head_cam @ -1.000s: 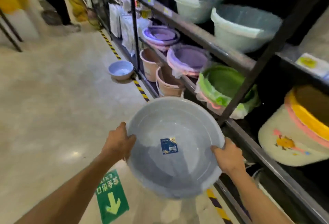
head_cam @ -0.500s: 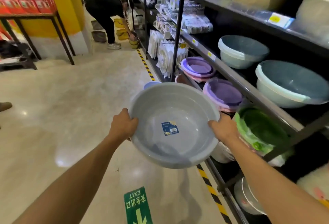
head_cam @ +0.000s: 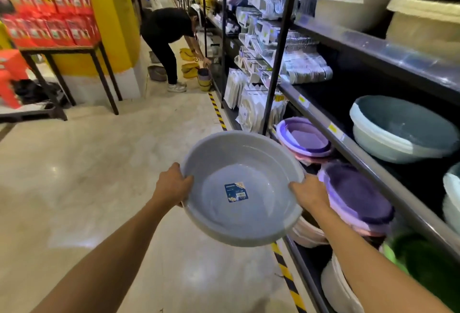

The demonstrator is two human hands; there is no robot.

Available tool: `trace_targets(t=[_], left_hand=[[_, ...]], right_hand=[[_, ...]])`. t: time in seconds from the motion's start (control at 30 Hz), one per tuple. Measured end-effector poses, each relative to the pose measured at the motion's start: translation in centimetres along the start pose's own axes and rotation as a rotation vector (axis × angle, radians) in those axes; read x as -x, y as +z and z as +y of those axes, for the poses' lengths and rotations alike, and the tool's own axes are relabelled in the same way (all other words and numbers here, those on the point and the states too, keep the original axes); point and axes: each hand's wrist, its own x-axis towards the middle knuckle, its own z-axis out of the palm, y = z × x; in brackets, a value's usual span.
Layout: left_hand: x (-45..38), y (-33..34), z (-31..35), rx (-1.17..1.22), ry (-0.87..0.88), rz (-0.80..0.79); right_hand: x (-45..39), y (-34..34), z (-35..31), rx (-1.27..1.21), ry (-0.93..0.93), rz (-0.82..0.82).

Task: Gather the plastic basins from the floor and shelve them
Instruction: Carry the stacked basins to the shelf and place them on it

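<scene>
- Head view: grey basin [head_cam: 239,158] held up in the air over the floor [head_cam: 87,175], tipped toward the camera, open side up, just beside the lower shelves.
- Left hand [head_cam: 173,185] clamped on the basin's left rim, thumb over the edge, fingers curled under.
- Right hand [head_cam: 308,194] clamped on the right rim in the same way, thumb on top.
- Blue label [head_cam: 236,192] stuck flat on the inside bottom of the basin.
- Right of the basin, on a low shelf: stack of purple basins [head_cam: 305,138], and nearer the camera a second purple stack [head_cam: 356,195], its rim close behind the right hand.
- One shelf up: pale blue-green basin [head_cam: 403,129] tilted outward; edge of another one [head_cam: 451,195] at the frame's right border.
- Bottom right: green basin [head_cam: 423,265], blurred; white basins [head_cam: 308,233] below the right forearm on the lowest level.
- Top shelf: cream tubs [head_cam: 348,6], upside down or upright cannot be told.
- Black upright post [head_cam: 278,63] of the shelving unit behind the basin; packets hanging on hooks [head_cam: 251,103] left of it.
- Yellow-and-black striped tape [head_cam: 286,273] along the floor at the foot of the shelves.
- Far down the aisle: person in black [head_cam: 166,36] bent over at the shelf, reaching to a small bucket [head_cam: 204,78] on the floor.
- Left side: yellow pillar [head_cam: 117,18], and red packets [head_cam: 49,13] piled on a dark-framed tabletop [head_cam: 59,50].
</scene>
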Motion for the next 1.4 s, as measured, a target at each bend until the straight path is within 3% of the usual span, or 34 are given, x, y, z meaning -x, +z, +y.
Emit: trace_targets(t=[0.33,0.7,0.87,1.13,1.4], left_hand=[[-19.3,0.1,3.0,-0.010,-0.028,-0.033],[-44.9,3.2,3.8,-0.126,0.034,-0.085],[-55.0,5.0,5.1,-0.150,0.022,-0.114],[-69.0,11.8,5.3,-0.209,-0.011,-0.191],[-81.1,22.7,-0.5,-0.225,0.003,-0.258]], right_hand=[[-16.6,4.6,-8.1,-0.051,-0.025,-0.053],[-34.0,13.1,-15.7,0.016,0.099,0.018],[-42.2,16.3,-18.1,0.031,0.169,-0.024],[-55.1,23.3,-17.0,0.026,0.248,-0.069],[-65.3,34.3,-11.6,0.052,0.369,-0.050]])
